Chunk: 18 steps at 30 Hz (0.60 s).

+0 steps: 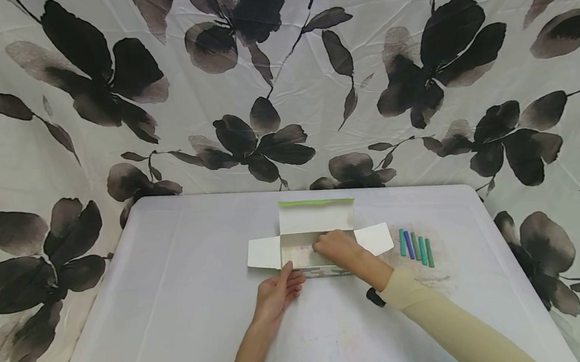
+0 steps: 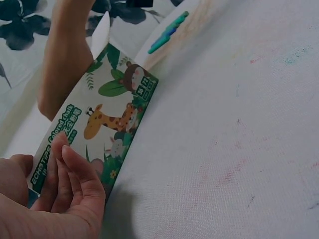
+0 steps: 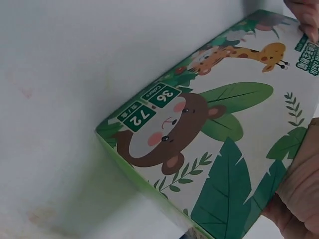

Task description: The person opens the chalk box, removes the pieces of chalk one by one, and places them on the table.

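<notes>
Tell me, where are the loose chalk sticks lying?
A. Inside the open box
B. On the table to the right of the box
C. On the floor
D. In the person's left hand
B: the chalk sticks lie in a row on the table, past the right flap of the open box, apart from both hands.

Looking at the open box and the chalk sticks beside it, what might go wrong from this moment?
Two risks, both only possible:

1. The right hand reaches into the open box; its sleeve lies close to the loose chalk sticks and might roll them towards the table edge.

2. The left hand only rests straight fingers on the box front, so the box could slide or tip, and its spread side flap could bend.
</notes>
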Tool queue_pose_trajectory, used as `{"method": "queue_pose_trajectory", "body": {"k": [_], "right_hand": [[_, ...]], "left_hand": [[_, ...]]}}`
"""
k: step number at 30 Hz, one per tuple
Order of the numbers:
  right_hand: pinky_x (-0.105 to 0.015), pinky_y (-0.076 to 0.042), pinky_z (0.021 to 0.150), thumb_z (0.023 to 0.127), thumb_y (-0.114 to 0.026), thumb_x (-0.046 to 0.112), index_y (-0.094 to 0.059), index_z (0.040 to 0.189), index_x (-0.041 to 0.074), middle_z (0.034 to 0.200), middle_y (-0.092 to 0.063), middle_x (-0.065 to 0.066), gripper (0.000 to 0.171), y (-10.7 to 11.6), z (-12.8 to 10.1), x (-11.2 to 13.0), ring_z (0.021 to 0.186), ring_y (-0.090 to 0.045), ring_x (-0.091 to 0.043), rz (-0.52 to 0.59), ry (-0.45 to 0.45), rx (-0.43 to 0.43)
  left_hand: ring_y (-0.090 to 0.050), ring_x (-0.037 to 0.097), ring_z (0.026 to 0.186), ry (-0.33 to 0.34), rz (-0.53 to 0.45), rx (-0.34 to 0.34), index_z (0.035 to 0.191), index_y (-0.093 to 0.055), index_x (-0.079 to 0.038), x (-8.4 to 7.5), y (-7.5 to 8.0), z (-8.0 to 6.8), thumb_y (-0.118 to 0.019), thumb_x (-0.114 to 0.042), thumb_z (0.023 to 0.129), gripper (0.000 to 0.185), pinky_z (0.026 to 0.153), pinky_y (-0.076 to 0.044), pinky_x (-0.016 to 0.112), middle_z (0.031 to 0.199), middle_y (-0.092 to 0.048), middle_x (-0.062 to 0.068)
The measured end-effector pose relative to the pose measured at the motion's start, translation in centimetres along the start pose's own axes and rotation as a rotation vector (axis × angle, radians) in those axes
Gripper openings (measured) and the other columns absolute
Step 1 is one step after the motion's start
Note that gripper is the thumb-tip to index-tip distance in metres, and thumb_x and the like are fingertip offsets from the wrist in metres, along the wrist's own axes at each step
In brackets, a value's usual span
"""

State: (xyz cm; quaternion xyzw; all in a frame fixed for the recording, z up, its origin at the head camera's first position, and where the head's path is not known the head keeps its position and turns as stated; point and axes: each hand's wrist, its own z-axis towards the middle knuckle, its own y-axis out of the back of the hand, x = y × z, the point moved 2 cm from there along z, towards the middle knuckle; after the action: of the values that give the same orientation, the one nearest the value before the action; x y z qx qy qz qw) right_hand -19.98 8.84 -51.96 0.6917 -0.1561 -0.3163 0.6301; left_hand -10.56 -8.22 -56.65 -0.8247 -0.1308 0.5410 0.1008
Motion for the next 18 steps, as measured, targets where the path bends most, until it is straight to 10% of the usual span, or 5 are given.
{"method": "queue_pose_trajectory", "body": {"k": [11,18], "right_hand": [[-0.029,-0.054,0.057,0.085,-0.080,0.006,-0.072,0.083,0.013,0.075,-0.069,0.000,0.011,-0.3,0.5,-0.1,0.062,-0.062,-0.013,-0.088,0.070,-0.011],[-0.031,-0.052,0.063,0.095,-0.073,0.006,-0.070,0.093,0.010,0.084,-0.066,-0.001,0.005,0.1,-0.4,-1.4,0.069,-0.060,-0.015,0.274,0.030,-0.034]], "left_hand": [[-0.064,0.008,0.079,-0.014,-0.004,0.002,0.114,-0.067,0.013,0.0,-0.3,0.0,-0.064,-0.042,0.103,0.056,0.069,-0.055,0.018,0.097,-0.074,0.009],[-0.064,0.007,0.079,-0.008,-0.008,-0.004,0.117,-0.066,0.014,-0.1,-0.4,0.1,-0.063,-0.042,0.103,0.058,0.069,-0.055,0.018,0.097,-0.075,0.008]]}}
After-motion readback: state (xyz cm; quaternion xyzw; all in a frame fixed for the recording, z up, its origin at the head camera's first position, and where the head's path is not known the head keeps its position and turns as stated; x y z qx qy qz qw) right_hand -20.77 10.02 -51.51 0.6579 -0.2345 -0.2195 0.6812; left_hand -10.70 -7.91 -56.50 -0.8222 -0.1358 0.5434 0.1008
